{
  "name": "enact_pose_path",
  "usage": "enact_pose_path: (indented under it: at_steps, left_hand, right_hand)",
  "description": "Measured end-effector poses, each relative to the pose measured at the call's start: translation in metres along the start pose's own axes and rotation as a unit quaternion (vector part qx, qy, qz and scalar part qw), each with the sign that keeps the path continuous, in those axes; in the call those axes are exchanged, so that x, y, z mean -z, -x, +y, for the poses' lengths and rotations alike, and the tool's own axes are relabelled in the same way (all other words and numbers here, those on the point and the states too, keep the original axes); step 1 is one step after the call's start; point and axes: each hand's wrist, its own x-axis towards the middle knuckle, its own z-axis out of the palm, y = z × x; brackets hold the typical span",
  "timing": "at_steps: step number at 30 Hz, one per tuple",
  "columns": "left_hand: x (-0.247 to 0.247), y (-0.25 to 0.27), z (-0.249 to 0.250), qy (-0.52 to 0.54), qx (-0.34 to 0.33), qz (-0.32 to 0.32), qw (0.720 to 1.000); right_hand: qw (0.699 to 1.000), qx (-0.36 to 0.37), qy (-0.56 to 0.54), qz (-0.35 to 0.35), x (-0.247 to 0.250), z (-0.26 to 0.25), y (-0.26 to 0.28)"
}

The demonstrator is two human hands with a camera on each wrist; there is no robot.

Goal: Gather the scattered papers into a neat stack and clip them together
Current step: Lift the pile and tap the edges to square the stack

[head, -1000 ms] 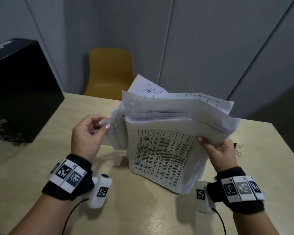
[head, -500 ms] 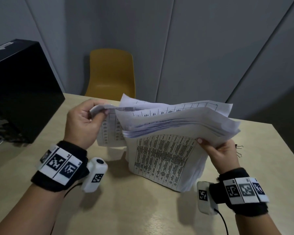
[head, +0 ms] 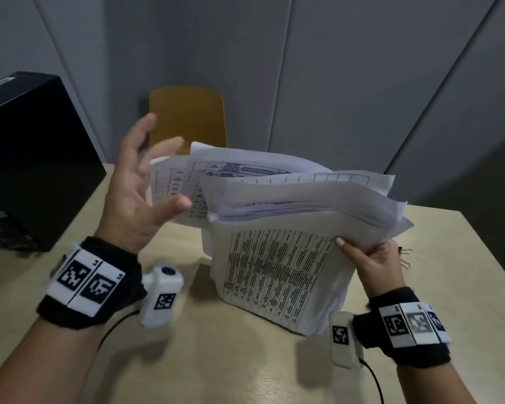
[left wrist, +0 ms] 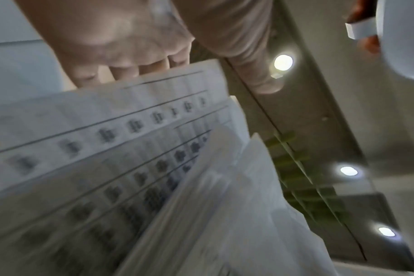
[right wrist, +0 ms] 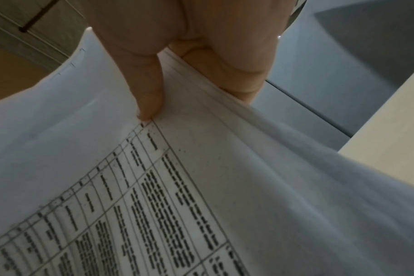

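A thick, uneven stack of printed papers [head: 289, 258] stands tilted on the table, its lower edge resting on the top. My right hand [head: 370, 258] grips its right edge, thumb [right wrist: 149, 89] on the front sheet and fingers behind. A few loose sheets [head: 187, 182] stick out at the upper left. My left hand [head: 146, 176] is raised beside them, blurred, fingers spread, gripping nothing. From the left wrist, its fingers [left wrist: 130, 46] show just past the sheets' edge [left wrist: 130, 149]. A black binder clip [head: 406, 257] lies on the table just right of my right hand.
The light wooden table [head: 216, 360] runs toward me. A large black box [head: 27, 158] stands at its left side. A yellow chair [head: 187, 118] sits behind the far edge, against grey wall panels.
My left hand pinched the corner of a loose sheet, lifted it up beside the stack's top, then let go and spread its fingers. The right hand kept its grip.
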Motion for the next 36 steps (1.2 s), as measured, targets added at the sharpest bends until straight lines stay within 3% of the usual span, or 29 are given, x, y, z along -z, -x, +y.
enact_pose_path:
  at_steps: [6,9,13,16,19,21,27,29,33,36]
  left_hand:
    - [0.000,0.043,-0.084,-0.004,0.230,-0.024,0.973]
    - [-0.008,0.052,-0.105,0.019,0.331,0.019,0.943]
    - [-0.013,0.066,-0.124,0.005,0.377,0.003,0.926]
    - [-0.019,0.067,-0.116,0.020,0.362,-0.041,0.931]
    - [-0.014,0.059,-0.107,0.123,0.322,0.029,0.938]
    - [-0.009,0.049,-0.096,0.138,0.292,0.068,0.944]
    - [-0.013,0.025,-0.062,0.094,0.168,0.118,0.974]
    - [-0.018,0.019,-0.050,0.070,0.117,0.106,0.985]
    - [-0.010,0.005,-0.032,0.000,0.045,0.144,0.989]
    - [-0.003,0.000,-0.031,-0.040,0.015,0.129,0.991]
  right_hand:
    - [1.000,-0.018,-0.023,-0.010,0.000,-0.002,0.000]
    - [0.999,-0.023,-0.026,-0.012,0.002,-0.003,0.000]
    - [0.999,-0.033,-0.033,-0.017,0.004,-0.002,0.000]
    - [0.998,-0.038,-0.037,-0.017,0.004,-0.002,-0.001]
    - [0.998,-0.044,-0.034,-0.020,0.005,-0.002,-0.002]
    - [0.998,-0.047,-0.025,-0.023,0.006,-0.002,-0.002]
    - [0.999,-0.040,-0.004,-0.018,0.000,-0.004,-0.002]
    - [0.999,-0.044,0.008,-0.012,0.000,-0.002,-0.002]
    - [0.997,-0.053,0.046,-0.009,0.002,0.004,-0.001]
    - [0.997,-0.062,0.043,-0.002,0.001,0.004,-0.001]
